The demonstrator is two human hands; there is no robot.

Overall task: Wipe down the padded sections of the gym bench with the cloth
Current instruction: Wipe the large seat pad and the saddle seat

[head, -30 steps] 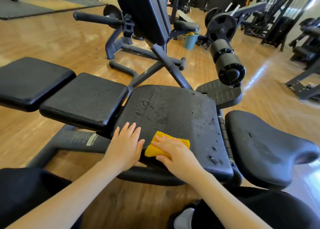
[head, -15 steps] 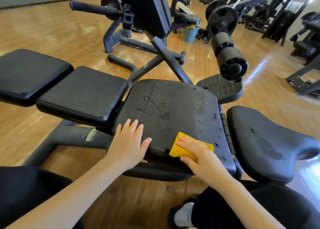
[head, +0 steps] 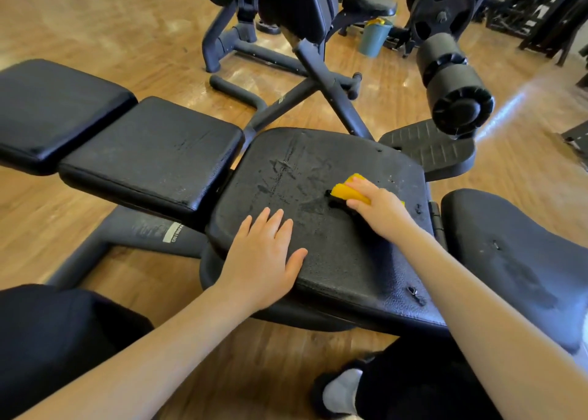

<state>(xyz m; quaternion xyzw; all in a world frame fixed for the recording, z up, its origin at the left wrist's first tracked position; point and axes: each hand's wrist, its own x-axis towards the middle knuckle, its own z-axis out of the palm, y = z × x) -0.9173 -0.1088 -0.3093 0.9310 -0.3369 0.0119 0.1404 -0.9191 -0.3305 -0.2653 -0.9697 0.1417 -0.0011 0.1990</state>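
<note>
The gym bench has several black pads in a row. On the large worn middle pad [head: 296, 165], marked with wet streaks, my right hand [head: 381, 209] holds a folded yellow cloth [head: 346, 192] against the surface near the pad's right side, fingers over it and thumb at its near edge. My left hand [head: 264, 257] lies flat with fingers spread on the pad's near left part. Two smaller pads [head: 149, 146] [head: 54, 111] extend to the left. A curved seat pad [head: 509, 244] sits to the right.
A black foam roller [head: 455, 82] juts out above a ribbed footplate [head: 426, 149] beyond the bench. Another machine's frame [head: 321, 73] stands behind on the wooden floor, with a blue bucket [head: 374, 38] farther back. My knees in dark trousers are at the bottom.
My right hand has slid the cloth from the pad's near edge, first rightward, then away from me toward the far right part. My left hand stays on the pad's near left.
</note>
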